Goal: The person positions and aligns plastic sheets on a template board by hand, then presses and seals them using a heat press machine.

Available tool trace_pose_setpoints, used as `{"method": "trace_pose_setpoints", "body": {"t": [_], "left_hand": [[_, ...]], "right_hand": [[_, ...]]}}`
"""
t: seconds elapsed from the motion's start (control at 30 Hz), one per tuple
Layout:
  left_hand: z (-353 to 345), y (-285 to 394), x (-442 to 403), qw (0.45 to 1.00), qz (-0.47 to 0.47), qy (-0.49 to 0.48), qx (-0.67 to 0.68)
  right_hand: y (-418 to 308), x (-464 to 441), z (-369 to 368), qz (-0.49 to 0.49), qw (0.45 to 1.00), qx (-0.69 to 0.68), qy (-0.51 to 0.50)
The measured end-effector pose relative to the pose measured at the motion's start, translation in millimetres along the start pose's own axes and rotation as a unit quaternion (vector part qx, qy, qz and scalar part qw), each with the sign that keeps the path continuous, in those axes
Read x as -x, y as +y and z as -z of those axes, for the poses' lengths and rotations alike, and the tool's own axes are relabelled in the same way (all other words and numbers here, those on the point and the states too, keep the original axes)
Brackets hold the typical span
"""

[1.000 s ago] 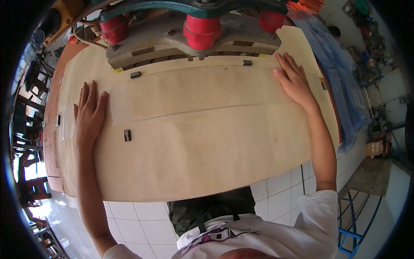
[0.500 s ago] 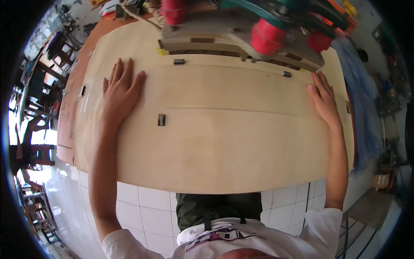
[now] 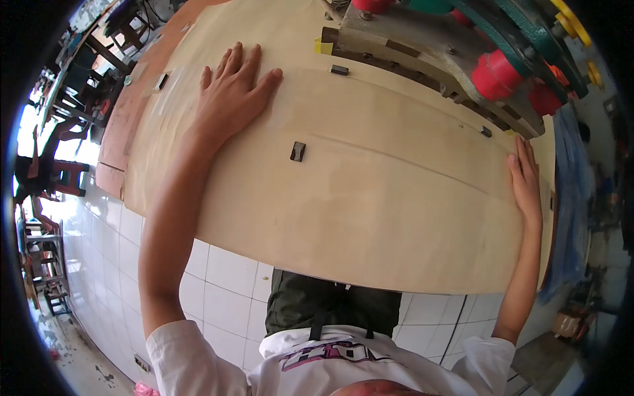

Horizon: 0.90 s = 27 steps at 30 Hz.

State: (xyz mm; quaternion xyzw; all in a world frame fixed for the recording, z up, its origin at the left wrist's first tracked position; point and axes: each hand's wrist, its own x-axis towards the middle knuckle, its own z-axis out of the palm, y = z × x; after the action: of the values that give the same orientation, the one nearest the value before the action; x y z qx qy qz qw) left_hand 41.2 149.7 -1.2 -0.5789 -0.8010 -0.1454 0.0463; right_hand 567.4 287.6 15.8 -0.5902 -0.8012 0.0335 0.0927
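Note:
A wide tan sheet point(image 3: 343, 218) covers the work table. My left hand point(image 3: 234, 96) lies palm down on its left part, fingers spread and thumb out, holding nothing. Near the sheet's right edge, my right hand point(image 3: 525, 175) rests flat with fingers stretched out, its tips close to the end of a heavy metal machine head point(image 3: 429, 59). Small dark blocks sit on the sheet: one block point(image 3: 298, 152) to the right of my left forearm, another block point(image 3: 339, 70) by the machine's lower edge, and a third block point(image 3: 486, 132) near my right hand.
Red cylindrical parts point(image 3: 495, 74) and green arms point(image 3: 508, 33) stand on the machine. Blue plastic sheeting point(image 3: 571, 191) hangs at the right. A reddish-brown board point(image 3: 122, 148) shows beyond the sheet's left edge. Stools point(image 3: 69, 178) stand at the far left on white floor tiles point(image 3: 231, 270).
The camera view has turned, so the sheet and machine appear tilted, shifted to the right. Both hands stay flat on the sheet, in much the same places relative to the blocks.

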Motion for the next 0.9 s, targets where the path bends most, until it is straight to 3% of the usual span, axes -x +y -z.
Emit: {"method": "trace_pose_setpoints", "body": {"t": [0.9], "left_hand": [[-9, -3, -2, 1.0, 0.006, 0.02, 0.002]], "right_hand": [[3, -2, 0, -0.01, 1.0, -0.001, -0.025]]}}
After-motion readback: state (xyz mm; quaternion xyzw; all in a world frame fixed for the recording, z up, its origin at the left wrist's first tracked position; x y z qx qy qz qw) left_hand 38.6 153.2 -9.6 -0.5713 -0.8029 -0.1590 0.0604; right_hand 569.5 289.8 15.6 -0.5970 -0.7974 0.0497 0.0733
